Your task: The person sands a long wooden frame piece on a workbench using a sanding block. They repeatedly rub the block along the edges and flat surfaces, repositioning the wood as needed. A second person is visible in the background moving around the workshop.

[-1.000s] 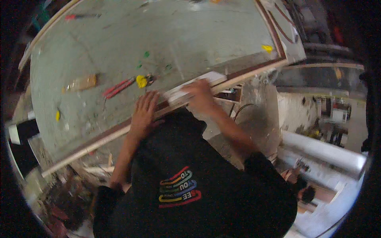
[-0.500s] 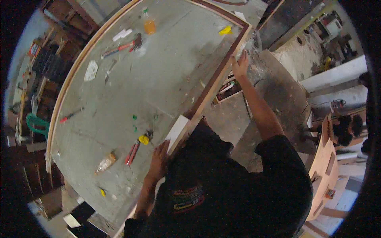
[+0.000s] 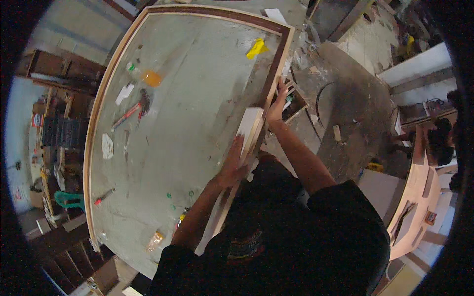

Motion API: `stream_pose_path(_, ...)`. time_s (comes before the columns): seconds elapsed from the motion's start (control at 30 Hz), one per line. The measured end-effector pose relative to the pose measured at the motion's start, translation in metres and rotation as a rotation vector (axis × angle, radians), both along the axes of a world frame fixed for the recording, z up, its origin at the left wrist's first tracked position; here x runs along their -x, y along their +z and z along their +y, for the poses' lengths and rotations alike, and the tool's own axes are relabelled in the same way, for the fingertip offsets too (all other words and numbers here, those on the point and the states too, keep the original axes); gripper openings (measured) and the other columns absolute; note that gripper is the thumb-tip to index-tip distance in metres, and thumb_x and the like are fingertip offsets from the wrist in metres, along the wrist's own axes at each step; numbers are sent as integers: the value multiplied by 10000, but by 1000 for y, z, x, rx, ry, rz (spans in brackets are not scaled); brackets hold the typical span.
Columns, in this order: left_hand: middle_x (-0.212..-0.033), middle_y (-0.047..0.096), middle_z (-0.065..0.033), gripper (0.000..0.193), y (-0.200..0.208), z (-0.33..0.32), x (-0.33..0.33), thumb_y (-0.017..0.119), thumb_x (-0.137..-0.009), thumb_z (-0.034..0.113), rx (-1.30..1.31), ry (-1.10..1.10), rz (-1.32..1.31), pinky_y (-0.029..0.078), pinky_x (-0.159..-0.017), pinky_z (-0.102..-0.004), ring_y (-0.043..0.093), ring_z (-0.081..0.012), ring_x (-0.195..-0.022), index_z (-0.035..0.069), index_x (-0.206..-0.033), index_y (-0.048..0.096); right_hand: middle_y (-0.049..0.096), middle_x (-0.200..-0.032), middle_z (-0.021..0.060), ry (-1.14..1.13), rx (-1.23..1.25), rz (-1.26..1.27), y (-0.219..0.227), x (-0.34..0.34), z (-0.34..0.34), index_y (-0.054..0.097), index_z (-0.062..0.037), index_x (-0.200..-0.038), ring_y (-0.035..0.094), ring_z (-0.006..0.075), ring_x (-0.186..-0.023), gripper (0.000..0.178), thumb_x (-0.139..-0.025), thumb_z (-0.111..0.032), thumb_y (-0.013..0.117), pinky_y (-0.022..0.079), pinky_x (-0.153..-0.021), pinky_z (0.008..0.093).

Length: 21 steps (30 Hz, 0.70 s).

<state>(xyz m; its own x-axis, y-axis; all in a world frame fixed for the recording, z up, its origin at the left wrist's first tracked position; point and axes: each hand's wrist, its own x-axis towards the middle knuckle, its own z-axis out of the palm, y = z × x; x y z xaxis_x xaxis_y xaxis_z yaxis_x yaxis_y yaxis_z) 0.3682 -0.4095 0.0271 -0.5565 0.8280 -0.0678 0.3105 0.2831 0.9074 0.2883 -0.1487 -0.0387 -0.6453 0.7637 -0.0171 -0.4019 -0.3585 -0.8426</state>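
Observation:
A large wooden frame (image 3: 279, 56) with a brown inner band and pale outer edge lies on a grey-green tabletop (image 3: 173, 133). Along its near right side rests a white-topped wooden block (image 3: 250, 121). My left hand (image 3: 233, 165) grips the block's lower end, fingers lying over its white face. Further up, my right hand (image 3: 277, 106) is closed against the outer edge of the frame, just beyond the block; part of its grip is hidden.
On the tabletop lie a hammer (image 3: 131, 114), an orange-filled bottle (image 3: 150, 78), a yellow scrap (image 3: 256, 48), a red-tipped tool (image 3: 104, 196) and a roll of tape (image 3: 155, 240). An open box (image 3: 296, 102) sits beyond the right edge. A co-worker (image 3: 439, 140) is at far right.
My left hand and the white-topped block have moved up along the frame's side. My right hand has come back closer to the block. The whole view has shifted.

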Motion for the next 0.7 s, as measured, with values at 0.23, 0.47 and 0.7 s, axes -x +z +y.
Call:
stream_pose_path(0.23,-1715,-14,-212,1082,-13,113,91,550,-971,637,9,-10,16,20,-1276,-462,-26,-357,-1588,7,-1633,-28,576,-1235,167,-141,-526,-295,-7,66,126,536,42,-1305,536,244,-1161,488,-1118,-385,394,429,-1018,389)
stream_pose_path(0.47,-1723,52,-177,852,13,73,60,590,-1000,194,-68,147,-497,49,-1274,-438,35,-311,-1594,32,-1648,62,388,-1576,181,-56,-407,-82,-1,140,173,267,11,-1583,384,236,-1443,556,-1117,-257,408,307,-1191,362)
stream_pose_path(0.7,-1722,73,-167,1068,7,131,109,709,-841,297,-211,139,-585,71,-1275,-428,54,-297,-1594,64,-1657,60,322,-1638,136,141,-138,91,2,146,173,150,-11,-1635,357,214,-1473,568,-1110,-99,347,273,-1221,347)
